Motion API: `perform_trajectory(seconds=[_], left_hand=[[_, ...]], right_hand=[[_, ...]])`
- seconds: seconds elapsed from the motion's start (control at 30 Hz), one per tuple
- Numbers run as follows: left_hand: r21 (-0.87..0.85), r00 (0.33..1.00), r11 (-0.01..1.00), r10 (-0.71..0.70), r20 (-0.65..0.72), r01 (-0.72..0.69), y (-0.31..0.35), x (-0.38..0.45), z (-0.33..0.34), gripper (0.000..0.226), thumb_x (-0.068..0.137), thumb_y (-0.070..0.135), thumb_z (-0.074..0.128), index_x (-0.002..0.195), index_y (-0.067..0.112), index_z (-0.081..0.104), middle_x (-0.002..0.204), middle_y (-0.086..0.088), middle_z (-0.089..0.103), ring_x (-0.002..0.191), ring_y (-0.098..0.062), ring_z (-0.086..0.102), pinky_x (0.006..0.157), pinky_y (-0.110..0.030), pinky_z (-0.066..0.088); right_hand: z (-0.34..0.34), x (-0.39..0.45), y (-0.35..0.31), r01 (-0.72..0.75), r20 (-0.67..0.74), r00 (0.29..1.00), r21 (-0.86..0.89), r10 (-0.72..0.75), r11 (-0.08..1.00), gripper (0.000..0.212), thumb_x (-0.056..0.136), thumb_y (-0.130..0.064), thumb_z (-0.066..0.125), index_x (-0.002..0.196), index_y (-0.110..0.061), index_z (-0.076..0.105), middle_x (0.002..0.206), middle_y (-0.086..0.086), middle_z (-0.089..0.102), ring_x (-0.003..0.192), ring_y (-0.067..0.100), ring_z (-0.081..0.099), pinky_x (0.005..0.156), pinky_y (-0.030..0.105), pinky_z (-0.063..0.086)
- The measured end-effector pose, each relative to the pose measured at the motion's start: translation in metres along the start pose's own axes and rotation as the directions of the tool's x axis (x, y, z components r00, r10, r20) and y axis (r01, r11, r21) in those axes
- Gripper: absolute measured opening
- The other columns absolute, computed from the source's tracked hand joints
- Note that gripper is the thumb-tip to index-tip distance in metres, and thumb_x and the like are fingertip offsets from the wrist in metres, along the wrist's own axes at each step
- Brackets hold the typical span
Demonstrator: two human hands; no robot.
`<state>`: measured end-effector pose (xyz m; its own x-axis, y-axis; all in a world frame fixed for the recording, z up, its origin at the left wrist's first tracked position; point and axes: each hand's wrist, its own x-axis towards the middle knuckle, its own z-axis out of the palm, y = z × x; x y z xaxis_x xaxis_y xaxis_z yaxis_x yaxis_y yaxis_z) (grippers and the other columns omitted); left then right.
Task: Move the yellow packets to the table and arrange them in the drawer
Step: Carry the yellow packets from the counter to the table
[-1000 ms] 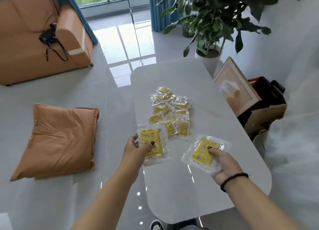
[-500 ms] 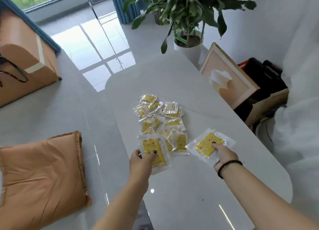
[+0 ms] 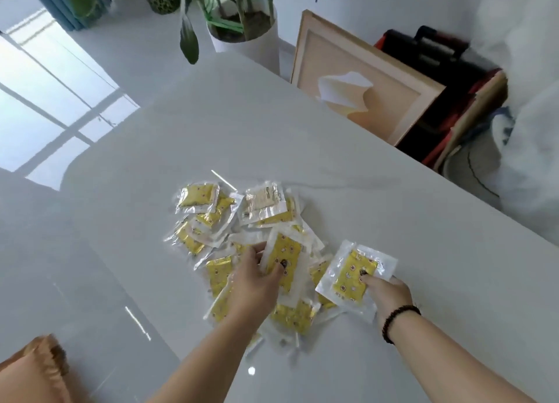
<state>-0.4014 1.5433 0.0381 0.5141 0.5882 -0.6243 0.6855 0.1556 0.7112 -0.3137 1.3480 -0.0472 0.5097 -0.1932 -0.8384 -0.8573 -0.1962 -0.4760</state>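
Head cam is looking down on the white bench [image 3: 348, 166], and you're clearly in the "get the yellow packets onto the table" part of the job. Your left hand [image 3: 257, 284] is gripping one packet [image 3: 286, 260] with the thumb on top, holding it right over the pile of yellow packets [image 3: 239, 230] that's sitting around the middle of the bench, a bit toward the near edge. Your right hand [image 3: 390, 293] is pinching a second packet [image 3: 352, 274] by its near end, just beside the pile's right side; I can't tell if it's touching the bench or hanging just above it.

So neither grip is free, each one is closed on a packet. No drawer is showing anywhere, so I'd say the arranging half isn't started yet.

Next move, as I'm reading it: you're needing to let both packets drop onto the heap, then find the drawer. These sleeves are looking slick and floppy, and the pile is loose, so stacking them square before carrying is probably saving you spills.
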Motion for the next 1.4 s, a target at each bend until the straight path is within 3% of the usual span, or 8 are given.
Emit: perform_trajectory(seconds=[0.17, 0.3, 0.37, 0.47, 0.7, 0.97, 1.1, 1.4], left_hand=[[0.113, 0.992, 0.988, 0.098, 0.082, -0.107, 0.007, 0.068, 0.040, 0.026, 0.090, 0.014, 0.065, 0.113, 0.023, 0.056, 0.091, 0.014, 0.064, 0.073, -0.001, 0.063, 0.050, -0.014, 0.048], [0.232, 0.980, 0.958, 0.139, 0.145, -0.170, 0.008, 0.090, 0.076, 0.028, 0.092, 0.019, 0.062, 0.117, 0.024, 0.051, 0.094, 0.015, 0.059, 0.066, 0.002, 0.054, 0.036, -0.007, 0.037], [0.312, 0.975, 0.930, 0.151, 0.162, -0.196, 0.002, 0.092, 0.087, 0.034, 0.093, 0.018, 0.059, 0.126, 0.021, 0.051, 0.111, 0.005, 0.063, 0.071, -0.002, 0.056, 0.045, -0.012, 0.040], [0.427, 0.971, 0.875, 0.179, 0.156, -0.229, -0.003, 0.088, 0.093, 0.049, 0.093, 0.017, 0.055, 0.140, 0.020, 0.042, 0.135, -0.001, 0.051, 0.108, -0.018, 0.055, 0.074, -0.021, 0.040], [0.495, 0.951, 0.812, 0.252, 0.182, -0.309, -0.012, 0.050, 0.085, 0.056, 0.093, 0.012, 0.056, 0.144, 0.021, 0.035, 0.146, -0.001, 0.031, 0.135, -0.019, 0.035, 0.103, -0.025, 0.035], [0.548, 0.910, 0.728, 0.293, 0.294, -0.412, -0.024, -0.020, 0.085, 0.049, 0.092, 0.011, 0.053, 0.138, 0.022, 0.042, 0.141, 0.005, 0.035, 0.107, -0.003, 0.040, 0.082, -0.017, 0.032], [0.505, 0.874, 0.717, 0.338, 0.349, -0.480, -0.026, -0.072, 0.094, 0.047, 0.092, 0.011, 0.054, 0.136, 0.024, 0.045, 0.131, 0.011, 0.041, 0.115, -0.005, 0.049, 0.087, -0.017, 0.038], [0.284, 0.780, 0.745, 0.479, 0.403, -0.604, 0.008, -0.239, 0.141, 0.043, 0.089, 0.001, 0.053, 0.125, 0.024, 0.050, 0.101, 0.014, 0.063, 0.094, -0.002, 0.063, 0.079, -0.020, 0.050]], right_hand=[[0.011, 0.032, 0.003, 0.143, -0.100, 0.983, -0.112, -0.154, 0.983, 0.009, 0.079, -0.010, 0.068, 0.085, -0.008, 0.062, 0.076, 0.005, 0.062, 0.067, 0.023, 0.057, 0.055, 0.026, 0.044], [0.013, 0.040, 0.009, 0.233, -0.199, 0.932, -0.309, -0.303, 0.922, 0.019, 0.083, -0.021, 0.066, 0.094, -0.013, 0.054, 0.085, 0.001, 0.059, 0.077, 0.024, 0.054, 0.055, 0.025, 0.035], [0.014, 0.039, 0.011, 0.252, -0.208, 0.917, -0.359, -0.340, 0.899, 0.025, 0.082, -0.021, 0.066, 0.101, -0.010, 0.055, 0.098, 0.006, 0.059, 0.079, 0.025, 0.054, 0.063, 0.025, 0.037], [0.012, 0.035, 0.009, 0.273, -0.167, 0.920, -0.379, -0.355, 0.884, 0.032, 0.082, -0.018, 0.065, 0.112, -0.011, 0.056, 0.109, 0.009, 0.056, 0.076, 0.022, 0.054, 0.066, 0.024, 0.038], [-0.008, 0.024, 0.010, 0.263, -0.109, 0.937, -0.402, -0.331, 0.877, 0.043, 0.078, -0.014, 0.062, 0.121, -0.015, 0.054, 0.116, 0.011, 0.055, 0.105, 0.027, 0.056, 0.075, 0.025, 0.043], [-0.053, -0.012, 0.012, 0.314, -0.030, 0.937, -0.363, -0.348, 0.877, 0.048, 0.087, -0.016, 0.060, 0.133, -0.015, 0.047, 0.137, 0.006, 0.043, 0.119, 0.021, 0.050, 0.084, 0.020, 0.035], [-0.089, -0.044, 0.016, 0.410, 0.024, 0.905, -0.322, -0.426, 0.853, 0.044, 0.086, -0.017, 0.061, 0.128, -0.017, 0.050, 0.132, 0.003, 0.046, 0.121, 0.017, 0.049, 0.097, 0.025, 0.038], [-0.254, -0.161, 0.037, 0.546, -0.036, 0.831, -0.137, -0.555, 0.827, 0.044, 0.089, -0.013, 0.059, 0.129, -0.021, 0.043, 0.124, -0.003, 0.050, 0.103, 0.012, 0.054, 0.075, 0.018, 0.039]])
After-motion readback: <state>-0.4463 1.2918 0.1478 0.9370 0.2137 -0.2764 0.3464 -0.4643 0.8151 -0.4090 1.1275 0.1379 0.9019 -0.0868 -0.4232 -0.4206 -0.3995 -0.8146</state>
